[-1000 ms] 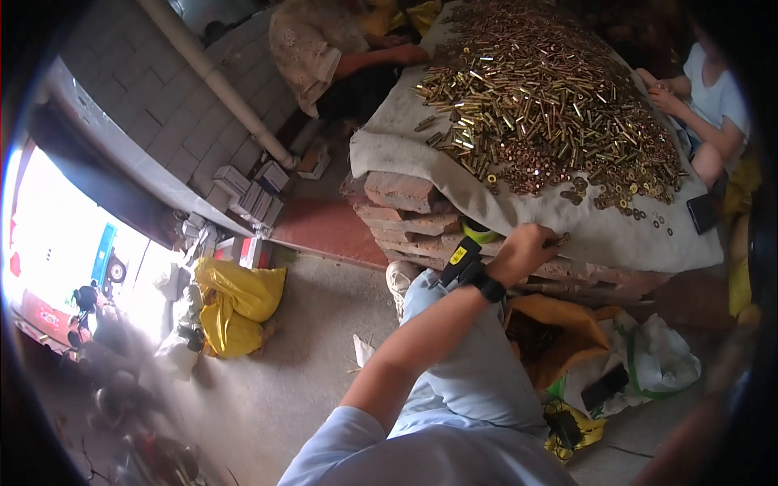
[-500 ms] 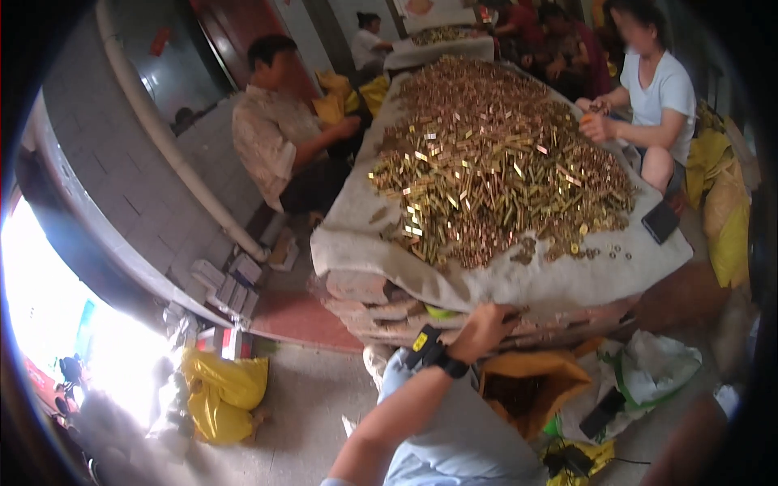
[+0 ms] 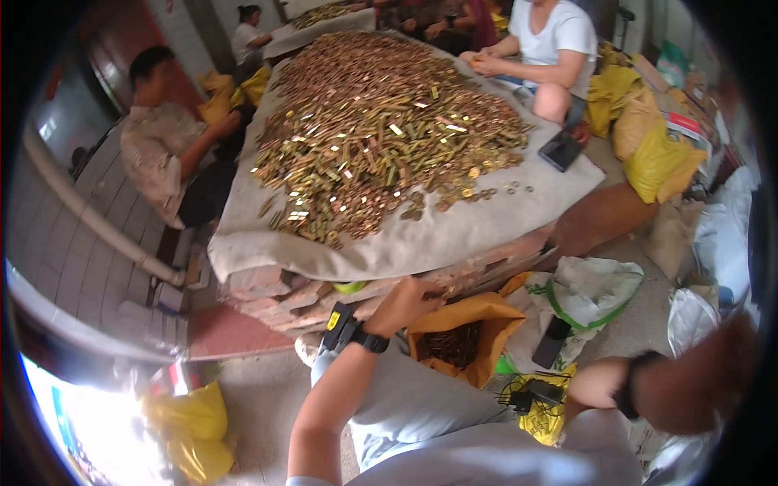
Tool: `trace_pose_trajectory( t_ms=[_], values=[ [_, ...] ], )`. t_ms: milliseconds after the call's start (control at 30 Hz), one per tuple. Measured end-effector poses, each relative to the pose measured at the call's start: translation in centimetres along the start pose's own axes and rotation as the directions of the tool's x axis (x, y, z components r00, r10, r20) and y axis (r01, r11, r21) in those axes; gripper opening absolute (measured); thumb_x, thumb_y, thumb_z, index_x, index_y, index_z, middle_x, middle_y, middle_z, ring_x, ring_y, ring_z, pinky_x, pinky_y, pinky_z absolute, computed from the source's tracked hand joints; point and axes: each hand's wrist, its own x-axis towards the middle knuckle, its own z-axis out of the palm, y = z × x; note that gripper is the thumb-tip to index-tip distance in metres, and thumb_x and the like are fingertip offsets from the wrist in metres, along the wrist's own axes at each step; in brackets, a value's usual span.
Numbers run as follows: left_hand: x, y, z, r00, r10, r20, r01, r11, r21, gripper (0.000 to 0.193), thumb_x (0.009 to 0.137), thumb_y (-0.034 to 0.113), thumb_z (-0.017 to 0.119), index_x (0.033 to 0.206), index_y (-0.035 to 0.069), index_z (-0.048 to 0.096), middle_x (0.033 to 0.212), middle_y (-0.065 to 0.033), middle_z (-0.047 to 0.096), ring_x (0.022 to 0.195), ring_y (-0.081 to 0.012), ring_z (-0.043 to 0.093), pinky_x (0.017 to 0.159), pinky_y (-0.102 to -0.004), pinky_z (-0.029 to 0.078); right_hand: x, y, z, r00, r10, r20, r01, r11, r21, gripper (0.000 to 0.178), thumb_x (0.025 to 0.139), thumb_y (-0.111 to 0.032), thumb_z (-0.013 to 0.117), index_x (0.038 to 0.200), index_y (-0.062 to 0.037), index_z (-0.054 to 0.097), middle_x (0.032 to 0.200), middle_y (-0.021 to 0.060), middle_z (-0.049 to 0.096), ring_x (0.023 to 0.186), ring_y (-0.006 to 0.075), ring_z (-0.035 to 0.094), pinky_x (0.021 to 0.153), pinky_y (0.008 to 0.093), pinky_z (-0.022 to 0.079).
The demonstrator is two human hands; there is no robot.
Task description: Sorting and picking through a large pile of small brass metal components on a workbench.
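Note:
My left hand (image 3: 409,304), with a dark band on the wrist, is in front of the table's near edge, just above an open orange-yellow sack (image 3: 421,324). Its fingers are curled together; what they hold, if anything, is too small to make out. Inside the sack lie many small dark metal pieces (image 3: 450,347). My right hand (image 3: 697,385), dark-banded too, is at the far lower right, blurred by motion, so its fingers do not show plainly. A large heap of brass-coloured metal pieces (image 3: 381,121) covers much of the cloth-draped table (image 3: 389,257).
A black phone (image 3: 561,151) lies at the table's right corner. White and green bags (image 3: 596,287), a dark device (image 3: 551,342) and black adapters with cables (image 3: 541,394) are on the floor beside me. People sit on both sides; yellow sacks (image 3: 660,166) are piled at right.
My view has swung right and down, so the table appears further left. My right hand has come into fuller view at the lower right. My left hand stays by the sack, fingers curled.

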Motion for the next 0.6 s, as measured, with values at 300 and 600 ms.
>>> trace_pose_trajectory(
  t_ms=[300, 600],
  values=[
    [-0.5, 2.3, 1.4, 0.996, 0.061, 0.058, -0.052, 0.988, -0.148, 0.024, 0.077, 0.009, 0.065, 0.098, -0.003, 0.063, 0.076, -0.0146, 0.065, 0.071, -0.0153, 0.064, 0.063, -0.0287, 0.048, -15.9, 8.8, 2.2, 0.408, 0.910, -0.074, -0.869, 0.363, -0.336, 0.032, 0.081, 0.003, 0.058, 0.112, -0.0063, 0.061, 0.099, 0.0043, 0.056, 0.078, 0.0100, 0.055, 0.069, 0.0225, 0.047],
    [-1.2, 1.1, 2.1, 0.990, 0.120, 0.074, -0.114, 0.991, -0.077, 0.022, 0.076, 0.014, 0.068, 0.092, 0.000, 0.065, 0.080, -0.0177, 0.064, 0.071, -0.0282, 0.063, 0.065, -0.0343, 0.048, -19.5, 10.1, 2.3, 0.352, 0.934, 0.058, -0.855, 0.346, -0.386, 0.011, 0.082, 0.001, 0.061, 0.092, -0.0004, 0.061, 0.085, 0.0058, 0.059, 0.075, 0.0130, 0.059, 0.064, 0.0241, 0.047]
  ],
)
